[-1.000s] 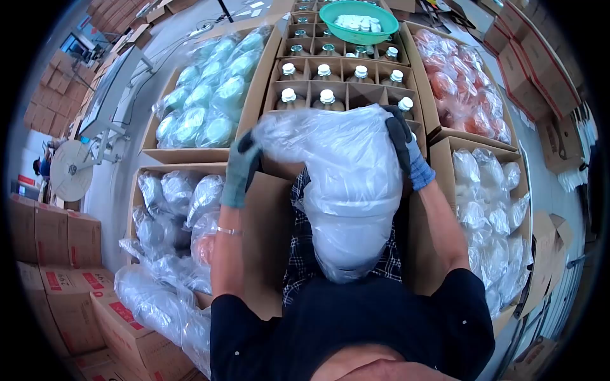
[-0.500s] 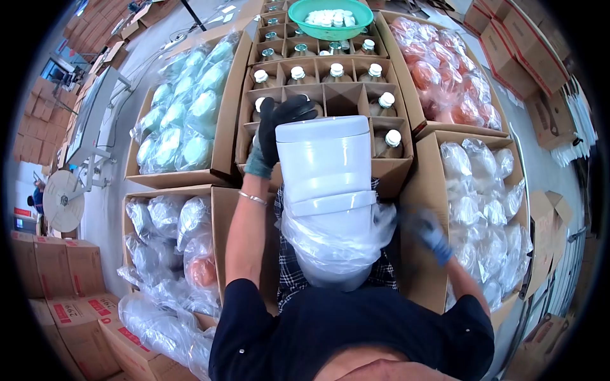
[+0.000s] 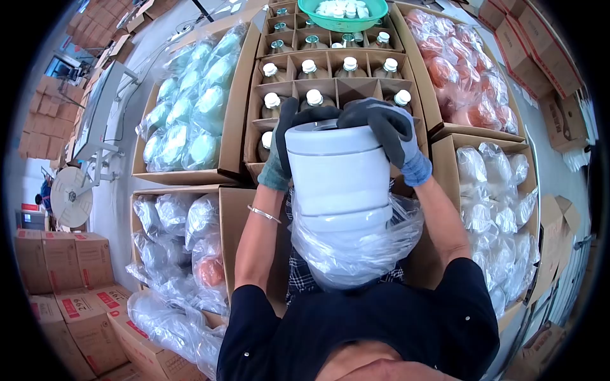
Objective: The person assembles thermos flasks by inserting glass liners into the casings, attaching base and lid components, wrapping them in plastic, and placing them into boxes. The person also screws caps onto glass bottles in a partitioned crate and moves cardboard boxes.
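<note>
A pale grey-white plastic container (image 3: 338, 171), cylinder-like with ridged bands, leans against my body. Its lower part is inside a crumpled clear plastic bag (image 3: 356, 238). My left hand (image 3: 286, 143), in a dark-palmed glove, curls round the left of the upper end, with fingers across its far edge. At the upper right edge, my gloved right hand (image 3: 391, 133) has its fingers bent over the rim. A greyish ring-shaped edge shows on the top between the hands; what the fingertips touch there is hidden.
Ahead stands a divided carton (image 3: 254, 82) of white-capped bottles (image 3: 349, 66). A green basin (image 3: 346, 24) of white caps sits beyond. Open cartons hold bagged green (image 3: 210, 105), orange (image 3: 467, 76) and clear items (image 3: 486, 184). Stacked boxes (image 3: 63, 263) stand at the left.
My right hand has come from the right-hand carton's edge up to the container's rim. The container has tipped, showing more of its top end. The camera view has shifted slightly.
</note>
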Demonstrator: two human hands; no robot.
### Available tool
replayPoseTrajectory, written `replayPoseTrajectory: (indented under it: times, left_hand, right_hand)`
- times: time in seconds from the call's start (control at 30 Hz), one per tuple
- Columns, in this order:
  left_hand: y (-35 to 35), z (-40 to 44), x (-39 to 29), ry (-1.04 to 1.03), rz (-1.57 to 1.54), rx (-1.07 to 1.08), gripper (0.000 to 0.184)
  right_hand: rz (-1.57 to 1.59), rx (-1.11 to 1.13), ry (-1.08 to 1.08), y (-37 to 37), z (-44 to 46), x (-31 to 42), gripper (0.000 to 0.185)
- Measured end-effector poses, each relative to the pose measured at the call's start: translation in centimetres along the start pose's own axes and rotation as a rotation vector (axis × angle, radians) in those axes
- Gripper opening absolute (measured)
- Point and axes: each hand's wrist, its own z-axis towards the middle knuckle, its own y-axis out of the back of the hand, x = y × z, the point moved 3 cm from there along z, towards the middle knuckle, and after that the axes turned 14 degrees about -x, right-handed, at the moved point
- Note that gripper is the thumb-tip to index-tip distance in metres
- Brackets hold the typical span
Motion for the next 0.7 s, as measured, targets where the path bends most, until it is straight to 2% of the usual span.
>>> replayPoseTrajectory:
  times: [0.1, 0.13, 0.17, 0.23, 0.27, 0.3, 0.37, 0.4, 0.43, 0.47, 0.53, 0.57, 0.63, 0.67, 0.7]
  left_hand:
    - [0.3, -2.4, -1.5, -0.398, 0.417, -0.295, 0.065]
    - [-0.5, -4.4, -3.3, -0.722, 0.765, -0.287, 0.059]
    - [0.7, -4.8, -3.3, -0.646, 0.606, -0.326, 0.049]
    - [1.7, -4.1, -3.0, -0.647, 0.472, -0.464, 0.043]
    - [1.3, -4.1, -2.2, -0.622, 0.419, -0.428, 0.042]
    - [0.2, -4.0, -1.2, -0.602, 0.371, -0.383, 0.042]
    - [-1.3, -3.9, -1.6, -0.778, 0.516, -0.299, 0.05]
    - [-2.0, -3.9, -1.7, -0.87, 0.58, -0.26, 0.055]
    - [-1.7, -3.7, -1.8, -0.861, 0.584, -0.22, 0.056]
    - [-1.4, -3.4, -1.8, -0.853, 0.586, -0.185, 0.057]
    - [-0.9, -2.5, -2.2, -0.858, 0.593, -0.113, 0.06]
    - [-0.7, -3.0, -2.2, -0.83, 0.614, -0.08, 0.061]
    - [-1.9, -2.8, -2.7, -0.864, 0.432, -0.044, 0.058]
    - [-3.0, -2.8, -4.0, -0.853, 0.668, -0.036, 0.056]
    - [-4.7, -3.2, -4.9, -0.903, 0.881, -0.059, 0.056]
  right_hand:
    - [-0.024, 0.117, -0.008, 1.7, 0.8, 0.4, 0.028]
    - [-0.163, 0.057, -0.118, 3.2, -0.1, -1.7, 0.029]
    - [-0.183, -0.024, -0.222, 3.5, -0.4, -1.7, 0.042]
    - [-0.003, -0.097, -0.297, 2.8, 0.1, 1.1, 0.051]
    - [-0.11, 0.008, -0.051, 1.5, 0.4, 2.2, 0.055]
    - [-0.103, 0.08, -0.004, 1.4, 1.0, 1.9, 0.052]
    - [-0.078, 0.224, 0.088, 1.4, 2.2, 1.5, 0.055]
    - [-0.154, 0.111, -0.095, 3.9, 1.5, -1.9, 0.057]
    - [-0.225, 0.002, -0.293, 5.7, 0.5, -4.2, 0.059]
    - [-0.144, -0.125, -0.344, 5.5, 0.1, -3.2, 0.057]
    - [0.189, 0.001, -0.105, 2.5, 1.1, 0.1, 0.055]
    - [0.27, 0.051, -0.105, 2.0, 1.6, -0.1, 0.055]
    - [0.43, 0.155, -0.116, 0.9, 2.6, -0.6, 0.054]
    - [0.753, 0.001, -0.382, 0.8, 1.2, -4.7, 0.051]
    - [0.977, -0.096, -0.523, 0.1, 0.2, -9.0, 0.05]
